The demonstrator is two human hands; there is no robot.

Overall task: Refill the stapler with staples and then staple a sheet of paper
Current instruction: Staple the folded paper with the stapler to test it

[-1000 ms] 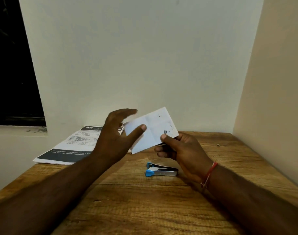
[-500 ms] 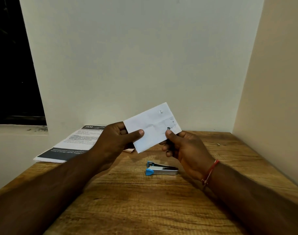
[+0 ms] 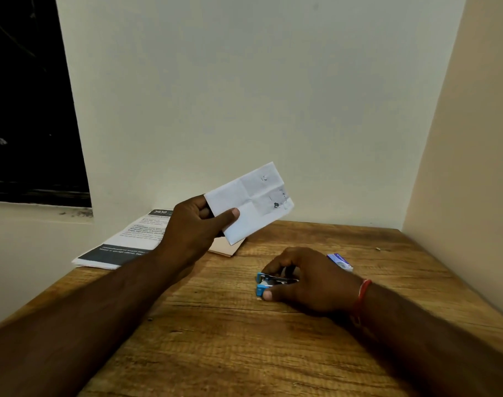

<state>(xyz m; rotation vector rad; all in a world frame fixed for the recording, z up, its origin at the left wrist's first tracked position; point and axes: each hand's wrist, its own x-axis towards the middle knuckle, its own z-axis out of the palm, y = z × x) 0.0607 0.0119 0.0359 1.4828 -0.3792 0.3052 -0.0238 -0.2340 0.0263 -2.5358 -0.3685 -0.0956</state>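
Here, nearest, toward the middle of the surface: right hand, red thread at the wrist, fingers and thumb curled round the blue-and-metal stapler, flat on the wood, nose toward the left edge. Just behind, toward the far right corner: small blue staple box, apart from the stapler. Farther back, raised clear of the surface: left hand, pinching a folded sheet of paper by its lower end between thumb and fingers. At the far left corner: stack of printed pages. Step in hand, by judgement: taking up the stapler for stapling; whether loaded, impossible to tell. Next move: lifting the stapler, slipping a paper corner into its mouth, squeezing firmly.
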